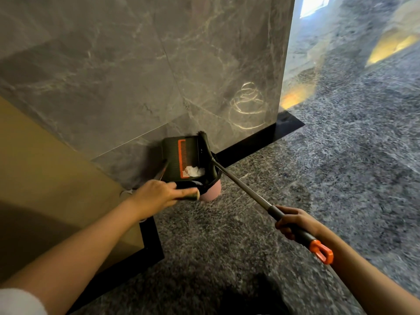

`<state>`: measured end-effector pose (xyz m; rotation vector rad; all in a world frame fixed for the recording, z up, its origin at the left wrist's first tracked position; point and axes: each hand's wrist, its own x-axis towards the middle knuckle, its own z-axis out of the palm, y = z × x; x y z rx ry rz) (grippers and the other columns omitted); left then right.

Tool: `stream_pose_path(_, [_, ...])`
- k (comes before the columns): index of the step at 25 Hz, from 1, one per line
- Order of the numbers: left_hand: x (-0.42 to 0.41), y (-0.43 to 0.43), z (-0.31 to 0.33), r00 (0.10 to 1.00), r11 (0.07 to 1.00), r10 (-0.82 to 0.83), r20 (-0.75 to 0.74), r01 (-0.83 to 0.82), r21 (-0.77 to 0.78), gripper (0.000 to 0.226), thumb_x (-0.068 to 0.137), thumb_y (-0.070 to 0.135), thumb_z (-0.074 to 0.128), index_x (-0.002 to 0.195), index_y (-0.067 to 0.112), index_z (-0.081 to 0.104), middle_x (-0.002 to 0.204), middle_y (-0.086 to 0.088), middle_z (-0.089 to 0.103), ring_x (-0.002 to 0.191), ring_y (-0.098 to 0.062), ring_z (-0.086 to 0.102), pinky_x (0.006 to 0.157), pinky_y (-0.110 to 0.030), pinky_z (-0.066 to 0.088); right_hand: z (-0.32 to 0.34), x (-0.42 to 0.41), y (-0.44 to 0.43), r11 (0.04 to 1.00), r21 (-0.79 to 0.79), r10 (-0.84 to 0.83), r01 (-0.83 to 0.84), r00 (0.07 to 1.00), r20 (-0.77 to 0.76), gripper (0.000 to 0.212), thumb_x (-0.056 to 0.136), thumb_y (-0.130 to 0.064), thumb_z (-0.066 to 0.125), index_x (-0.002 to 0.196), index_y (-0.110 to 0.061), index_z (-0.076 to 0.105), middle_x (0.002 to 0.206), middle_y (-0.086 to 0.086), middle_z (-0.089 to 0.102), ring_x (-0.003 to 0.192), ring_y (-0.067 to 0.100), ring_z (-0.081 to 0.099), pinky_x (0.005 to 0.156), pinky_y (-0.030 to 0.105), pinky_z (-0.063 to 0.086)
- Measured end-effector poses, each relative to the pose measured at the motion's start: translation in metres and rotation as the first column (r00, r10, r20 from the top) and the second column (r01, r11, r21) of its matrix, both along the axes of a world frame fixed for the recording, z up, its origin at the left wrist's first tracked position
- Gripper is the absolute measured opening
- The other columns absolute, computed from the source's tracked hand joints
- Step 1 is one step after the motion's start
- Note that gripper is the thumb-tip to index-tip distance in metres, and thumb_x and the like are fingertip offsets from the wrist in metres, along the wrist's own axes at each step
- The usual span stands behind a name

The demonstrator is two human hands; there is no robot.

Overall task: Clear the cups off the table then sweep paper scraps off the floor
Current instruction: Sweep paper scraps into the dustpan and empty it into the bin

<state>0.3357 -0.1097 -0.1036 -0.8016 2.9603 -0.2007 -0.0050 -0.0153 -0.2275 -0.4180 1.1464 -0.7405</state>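
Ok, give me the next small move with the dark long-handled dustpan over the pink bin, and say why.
Probably tilt the dark long-handled dustpan steeper with the right hand, which grips its grey pole. White paper scraps lie in the pan beside its orange comb, right above the pink bin, so more tilt should slide them in. The left hand grips a dark handle nearby.

Noted dark dustpan [172,155] holding white paper scraps [195,171], tilted just over pink bin [213,193] at grey marble wall [136,76], right hand [295,223] gripping its long pole [245,189], left hand [156,196] gripping blurred dark handle [192,196].
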Motion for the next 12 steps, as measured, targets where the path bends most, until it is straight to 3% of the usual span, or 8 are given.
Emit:
stream_pose_path(6, [0.0,-0.004,0.013,0.997,0.997,0.062,-0.044,-0.06,0.045,0.074,0.049,0.009,0.093,0.117,0.019,0.067,0.053,0.0,0.05,0.034,-0.014,0.045,0.032,-0.018,0.032,0.002,0.001,0.004,1.0,0.023,-0.01,0.009,0.999,0.038,0.046,0.084,0.021,0.034,0.109,-0.012,0.054,0.061,0.013,0.044,0.031,0.012,0.042,0.03,0.017,0.035])
stream_pose_path(12, [0.01,-0.004,0.018,0.999,0.998,0.043,-0.009,-0.042,0.038,0.073,0.045,0.006,0.094,0.113,0.014,0.069,0.052,0.0,0.05,0.035,-0.013,0.047,0.031,-0.017,0.035,0.001,-0.005,0.003,0.996,0.043,-0.077,0.075,0.995,0.066,0.047,0.086,0.019,0.033,0.122,-0.007,0.048,0.052,0.012,0.05,0.03,0.012,0.042,0.028,0.016,0.034])
